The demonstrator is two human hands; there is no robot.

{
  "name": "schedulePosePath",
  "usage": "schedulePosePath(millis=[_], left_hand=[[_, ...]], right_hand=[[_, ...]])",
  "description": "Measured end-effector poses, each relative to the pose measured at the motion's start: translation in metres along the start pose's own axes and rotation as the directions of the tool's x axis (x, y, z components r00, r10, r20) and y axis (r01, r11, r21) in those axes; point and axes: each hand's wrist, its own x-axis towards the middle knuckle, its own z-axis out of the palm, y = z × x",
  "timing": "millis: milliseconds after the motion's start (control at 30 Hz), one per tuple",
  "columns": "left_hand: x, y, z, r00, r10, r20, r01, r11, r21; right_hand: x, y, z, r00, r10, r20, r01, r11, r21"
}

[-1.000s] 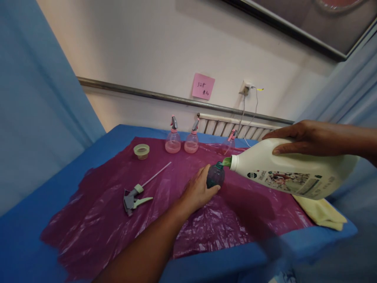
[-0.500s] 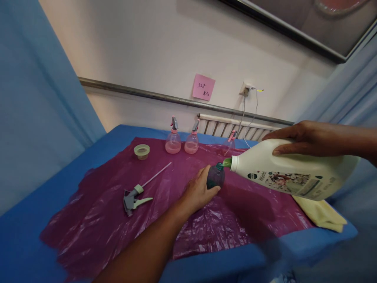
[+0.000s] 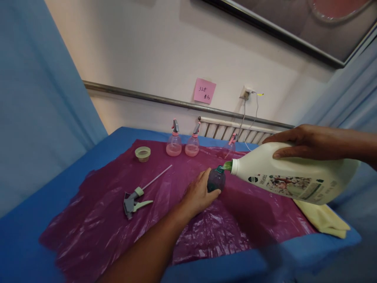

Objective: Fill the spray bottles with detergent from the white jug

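"Where's the small bottle [image 3: 217,181]?"
"Just right of the frame's centre, the fingers of the left hand [image 3: 200,193] clamped around it."
"And the right hand [image 3: 303,142]?"
"Gripping the cream jug [image 3: 279,171], tipped at the frame's right, mouth beside the bottle's neck."

I've got open purple sheet [image 3: 173,184] between my left hand [image 3: 202,192] and spray head [image 3: 131,202], spray bottles [image 3: 192,149] blocking beyond that hand, tilted jug [image 3: 294,177] blocking rightward.
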Motion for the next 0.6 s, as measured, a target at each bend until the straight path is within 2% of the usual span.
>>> schedulePosePath(millis=[600], left_hand=[[-0.0008,0.0005,-0.0006,1.0,-0.023,0.0,0.023,1.0,0.0]], right_hand=[[0.0006,-0.0035,0.0017,1.0,0.012,0.0,-0.012,0.999,0.03]])
